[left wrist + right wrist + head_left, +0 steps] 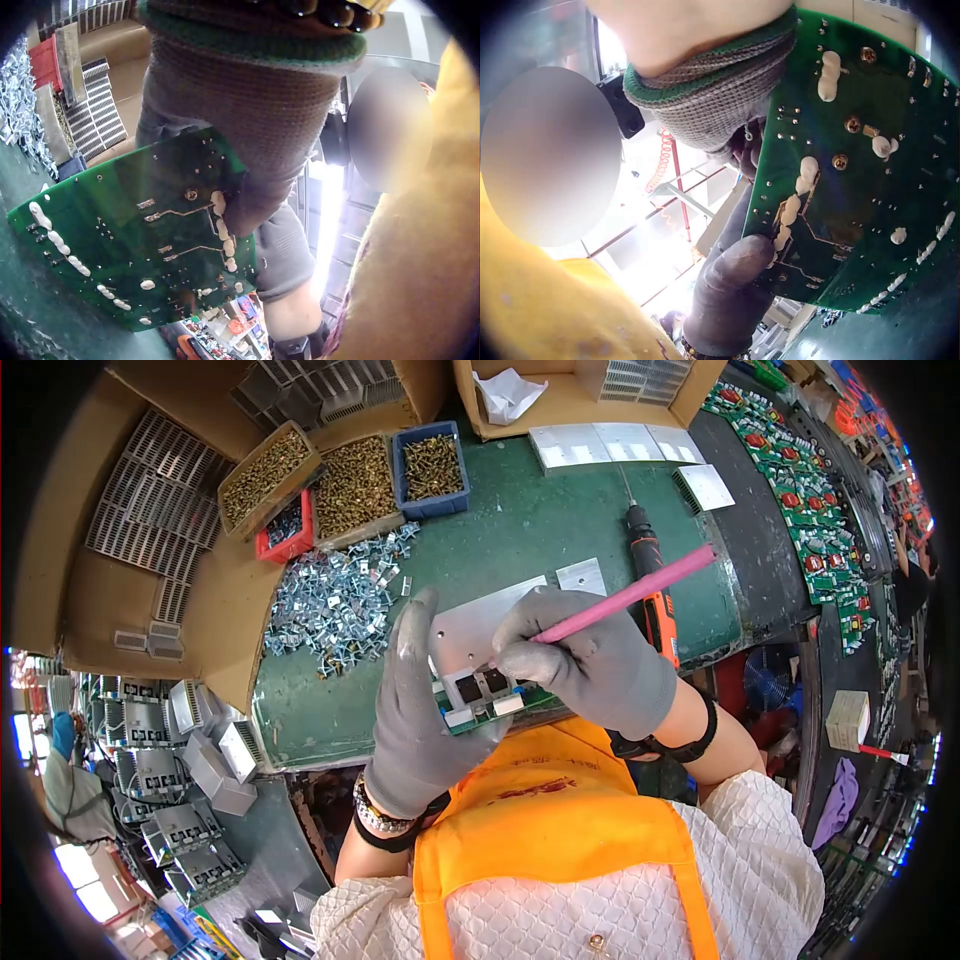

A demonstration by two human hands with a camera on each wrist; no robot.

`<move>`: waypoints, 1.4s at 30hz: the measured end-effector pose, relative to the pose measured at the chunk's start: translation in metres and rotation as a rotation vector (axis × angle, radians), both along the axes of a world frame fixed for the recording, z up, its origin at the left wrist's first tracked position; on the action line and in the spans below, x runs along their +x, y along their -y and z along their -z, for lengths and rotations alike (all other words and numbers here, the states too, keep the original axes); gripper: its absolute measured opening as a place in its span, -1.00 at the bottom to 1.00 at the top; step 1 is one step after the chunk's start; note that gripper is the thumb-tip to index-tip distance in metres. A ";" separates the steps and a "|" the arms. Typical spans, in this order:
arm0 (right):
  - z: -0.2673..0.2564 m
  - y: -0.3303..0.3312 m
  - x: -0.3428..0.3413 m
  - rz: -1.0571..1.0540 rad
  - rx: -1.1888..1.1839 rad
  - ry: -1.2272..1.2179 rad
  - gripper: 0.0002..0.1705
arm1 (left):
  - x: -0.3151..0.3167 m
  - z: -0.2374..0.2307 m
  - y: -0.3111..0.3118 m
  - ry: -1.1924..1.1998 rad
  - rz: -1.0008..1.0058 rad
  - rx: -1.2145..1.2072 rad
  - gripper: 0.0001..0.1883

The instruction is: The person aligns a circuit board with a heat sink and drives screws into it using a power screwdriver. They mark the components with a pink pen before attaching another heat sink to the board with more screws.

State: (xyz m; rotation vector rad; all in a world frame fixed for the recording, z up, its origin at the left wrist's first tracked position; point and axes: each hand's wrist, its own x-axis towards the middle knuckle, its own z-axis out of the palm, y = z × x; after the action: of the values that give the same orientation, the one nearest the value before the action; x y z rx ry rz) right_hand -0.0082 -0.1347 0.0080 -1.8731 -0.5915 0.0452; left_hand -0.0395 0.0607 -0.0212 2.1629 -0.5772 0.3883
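Note:
My gloved left hand (415, 710) grips a green circuit board (112, 225) by its near edge. The board is tilted, and its underside with white blobs and solder points faces the wrist cameras. In the right wrist view the left thumb (742, 262) presses on that underside. In the head view a flat silver metal plate (485, 615) lies along the board's far side, by dark and white components. My gloved right hand (600, 670) pinches a long pink stick-like tool (630, 598) over the components; the tool's working tip is hidden by the fingers.
Loose metal clips (335, 600) are heaped left of the hands, below bins of brass screws (355, 480). A power screwdriver (650, 580) lies to the right. Metal blocks (615, 444) line the back, beside cardboard boxes (215, 585). More circuit boards (800, 510) stand farther right.

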 end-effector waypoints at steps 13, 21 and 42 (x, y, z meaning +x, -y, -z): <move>0.000 0.001 -0.001 -0.004 -0.012 0.036 -0.81 | 0.000 -0.001 0.003 0.029 -0.019 0.021 -0.01; 0.006 -0.001 -0.001 0.001 -0.007 0.088 -0.83 | -0.001 -0.002 0.001 -0.003 -0.012 0.046 -0.03; -0.006 -0.003 -0.007 -0.107 0.239 -0.216 -0.84 | -0.002 0.000 0.000 -0.008 -0.012 0.032 0.06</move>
State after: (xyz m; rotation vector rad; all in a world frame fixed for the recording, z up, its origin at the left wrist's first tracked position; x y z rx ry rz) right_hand -0.0157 -0.1320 0.0140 -1.5796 -0.5227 0.2346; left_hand -0.0419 0.0611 -0.0212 2.1982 -0.5702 0.3790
